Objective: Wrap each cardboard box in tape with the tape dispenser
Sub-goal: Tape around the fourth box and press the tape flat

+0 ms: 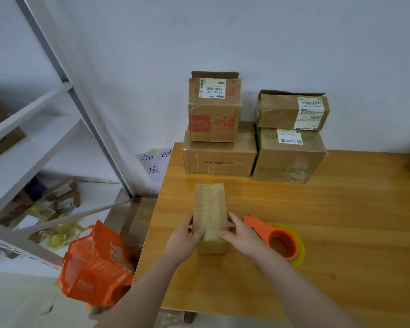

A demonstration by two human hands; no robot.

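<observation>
From my end, both hands are clamped on the small box [210, 216]: the left hand [184, 237] has its fingers curled round the near left side, and the right hand [240, 233] grips the near right side the same way, neither holding anything else. The small box lies lengthwise on the counter [329, 221], toward the front left, its top glossy with bands of tape. That gloss worries me most. A taped surface gives the fingers little bite, so a quick turn or lift could let the box slide out and tumble toward the counter's left edge, where the orange bag [95, 266] sits below. The tape dispenser [273, 237] lies on its side just beside the right hand (I cannot tell whether they touch), so an elbow swing or a careless rotation of the box could knock it along the counter. I cannot see a free tape end, and if one is loose it may fold back on itself. At the back, the stacked boxes [219, 159] look top-heavy, and two upper ones have raised flaps. Dragging a lower one out first would likely bring the upper ones down.
</observation>
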